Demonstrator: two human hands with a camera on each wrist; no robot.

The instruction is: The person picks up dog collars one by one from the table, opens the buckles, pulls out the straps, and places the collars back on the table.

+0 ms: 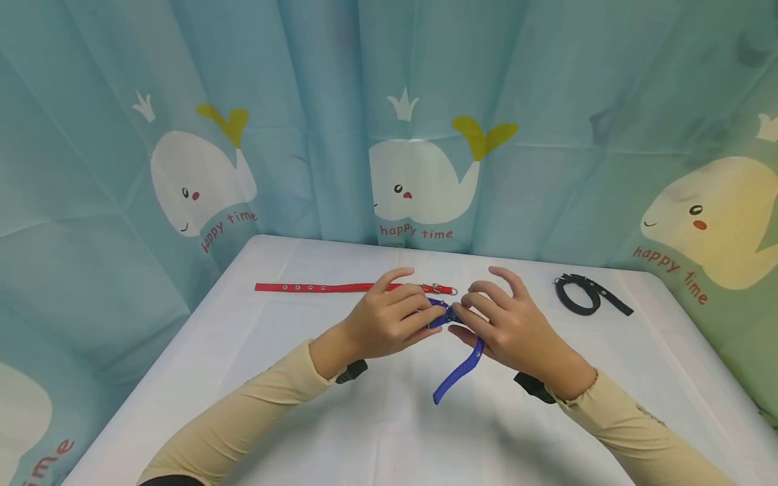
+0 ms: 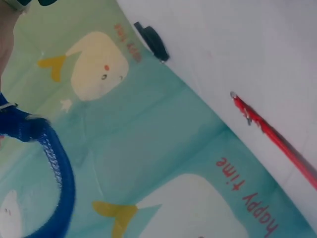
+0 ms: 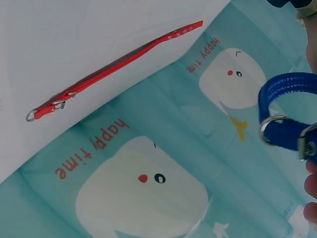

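Both hands hold a blue collar point(image 1: 460, 372) up over the table. My left hand point(image 1: 395, 317) pinches its looped part, index finger raised. On the other side, my right hand point(image 1: 507, 320) pinches it near the buckle, and the strap's free end hangs down below that hand. The left wrist view shows the curved blue band point(image 2: 68, 183). A metal D-ring point(image 3: 271, 130) and a buckle point(image 3: 308, 144) on the loop appear in the right wrist view, with fingertips just below. Fingers hide much of the buckle area in the head view.
A red collar point(image 1: 346, 288) with eyelets lies stretched out behind the hands on the white table point(image 1: 292, 418). To the right lies a black collar point(image 1: 568, 308), its band looped and its end sticking out. A whale-print curtain point(image 1: 328, 169) hangs behind the table.
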